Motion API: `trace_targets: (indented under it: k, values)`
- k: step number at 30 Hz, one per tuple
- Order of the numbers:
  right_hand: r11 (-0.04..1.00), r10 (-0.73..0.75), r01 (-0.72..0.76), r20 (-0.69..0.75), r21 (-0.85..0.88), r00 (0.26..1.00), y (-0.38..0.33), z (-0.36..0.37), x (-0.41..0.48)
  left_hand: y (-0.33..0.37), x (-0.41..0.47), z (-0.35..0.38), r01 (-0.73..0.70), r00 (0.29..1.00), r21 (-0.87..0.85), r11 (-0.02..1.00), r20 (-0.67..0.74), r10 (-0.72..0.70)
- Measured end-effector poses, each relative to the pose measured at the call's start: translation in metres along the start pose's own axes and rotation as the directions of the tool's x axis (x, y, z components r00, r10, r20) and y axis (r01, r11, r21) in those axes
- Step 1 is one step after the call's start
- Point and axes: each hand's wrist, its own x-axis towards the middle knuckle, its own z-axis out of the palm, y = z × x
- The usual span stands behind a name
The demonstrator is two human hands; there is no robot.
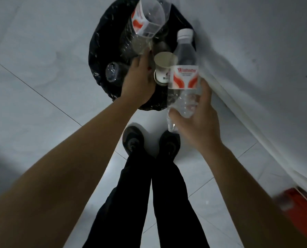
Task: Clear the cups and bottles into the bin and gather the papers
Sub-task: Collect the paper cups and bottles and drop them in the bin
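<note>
Head view looks straight down past both forearms at the bin (99, 51), a black-lined tub on the floor just ahead of the person's shoes (133, 138). Both hands carry a bottle, and the coming drop turns on where each bottle sits relative to the bin's mouth.

The left hand (140, 81) is already over the opening. Its fingers seem to pinch the near end of the left bottle (145, 20), though the back of the hand hides the grip, so that is a best reading. That bottle's long axis runs up and away from the hand and tilts across the far side of the bin.

The right hand (195, 120) is clamped round the lower body of the right bottle (184, 72), thumb on the near-left side and fingers wrapped on the right. The capped end points away, and the long axis is nearly in line with the forearm. The cap end overlaps the bin's right rim, but the hand and the bottle's base hang over bare floor, short of the opening.

A paper cup (164, 65) lies between the two hands, and whether it rests in the bin or is held cannot be told. Another clear bottle (112, 74) already lies inside at the left.

The left hand is the better placed to let go first. The right hand would need to reach forward and a little left. No papers are in view.
</note>
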Motion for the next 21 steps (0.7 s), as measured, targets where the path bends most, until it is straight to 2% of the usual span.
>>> trace_targets:
  k: [2,4,6,8,10,14,17,21]
  values:
    - [0.997,-0.01,0.015,0.057,-0.08,0.998,-0.005,0.009,0.026,-0.017,-0.018,-0.019,-0.043,0.985,0.057,0.997,-0.166,0.052]
    - [0.994,-0.022,0.031,0.082,-0.104,0.996,-0.011,0.022,0.051,-0.033,-0.035,-0.031,-0.083,0.964,0.144,0.986,-0.238,0.116]
    - [0.994,-0.051,0.057,0.071,-0.093,0.996,-0.014,0.037,0.072,-0.049,-0.05,-0.033,-0.104,0.961,0.248,0.963,-0.225,0.161]
    - [0.996,-0.08,0.084,0.075,-0.043,0.994,-0.016,0.052,0.088,-0.064,-0.058,-0.03,-0.052,0.98,0.279,0.959,-0.172,0.103]
    - [0.996,-0.084,0.086,0.104,-0.02,0.991,-0.017,0.065,0.099,-0.074,-0.061,-0.026,0.008,0.992,0.245,0.969,-0.122,0.022]
    - [0.998,-0.019,0.03,0.187,-0.056,0.982,-0.014,0.079,0.106,-0.076,-0.063,-0.022,0.022,0.995,0.15,0.988,-0.104,-0.007]
    - [0.996,-0.001,0.016,0.17,-0.084,0.985,-0.016,0.068,0.09,-0.065,-0.073,-0.031,0.073,0.99,0.109,0.991,-0.132,-0.058]
    - [0.97,-0.055,0.081,0.119,-0.227,0.991,-0.034,0.029,0.039,-0.036,-0.106,-0.069,0.141,0.969,0.007,0.99,-0.206,-0.137]
